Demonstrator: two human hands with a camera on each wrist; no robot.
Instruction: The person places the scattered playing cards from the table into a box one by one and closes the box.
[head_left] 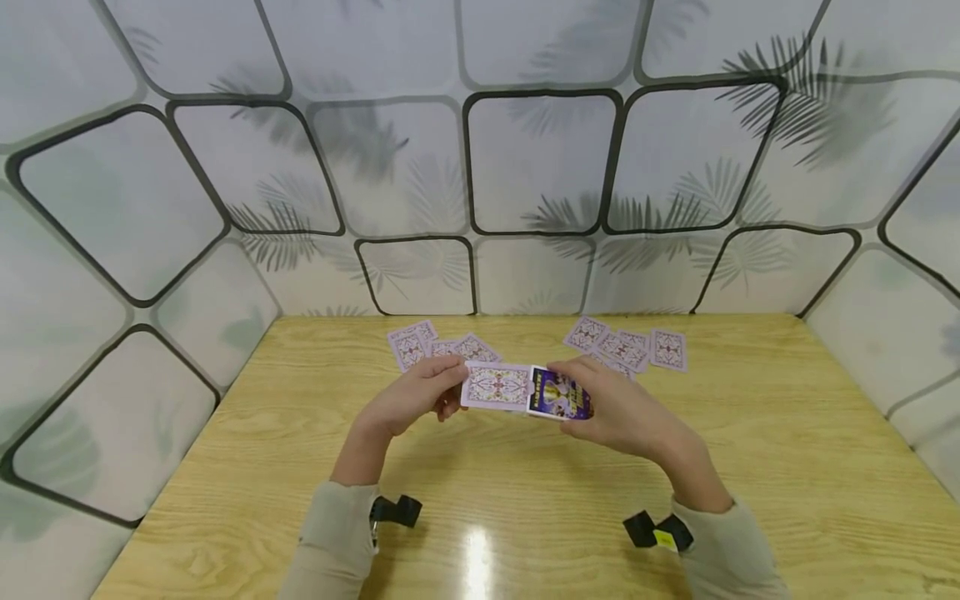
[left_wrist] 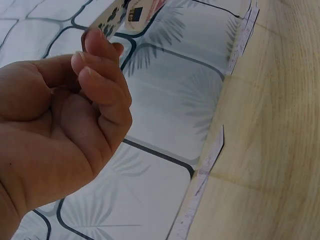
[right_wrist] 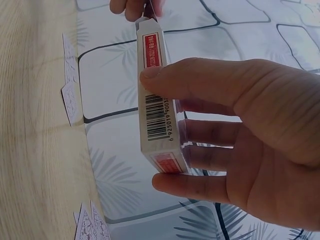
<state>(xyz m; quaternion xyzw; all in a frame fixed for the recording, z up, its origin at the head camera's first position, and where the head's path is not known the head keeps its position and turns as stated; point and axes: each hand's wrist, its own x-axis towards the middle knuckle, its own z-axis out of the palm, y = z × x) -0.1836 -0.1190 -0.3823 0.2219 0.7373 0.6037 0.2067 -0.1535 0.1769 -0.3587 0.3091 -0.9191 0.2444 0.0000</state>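
Note:
My left hand (head_left: 411, 395) pinches the outer end of a playing card (head_left: 497, 387), its patterned pink-and-white back facing up. Black pips show on the underside of that card (left_wrist: 114, 19) in the left wrist view. My right hand (head_left: 618, 408) grips a small card box (head_left: 557, 394) with a purple front and a gold trophy picture. Thumb and fingers clasp the box from opposite sides, and a barcode shows on its narrow side in the right wrist view. The card's other end meets the box's open end. Both are held above the table.
Several face-down playing cards (head_left: 410, 348) lie loosely spread at the table's back left. Another spread of face-down cards (head_left: 667, 349) lies at the back right. The wooden table (head_left: 247, 467) ends at a patterned cloth wall (head_left: 540, 167) behind and at both sides.

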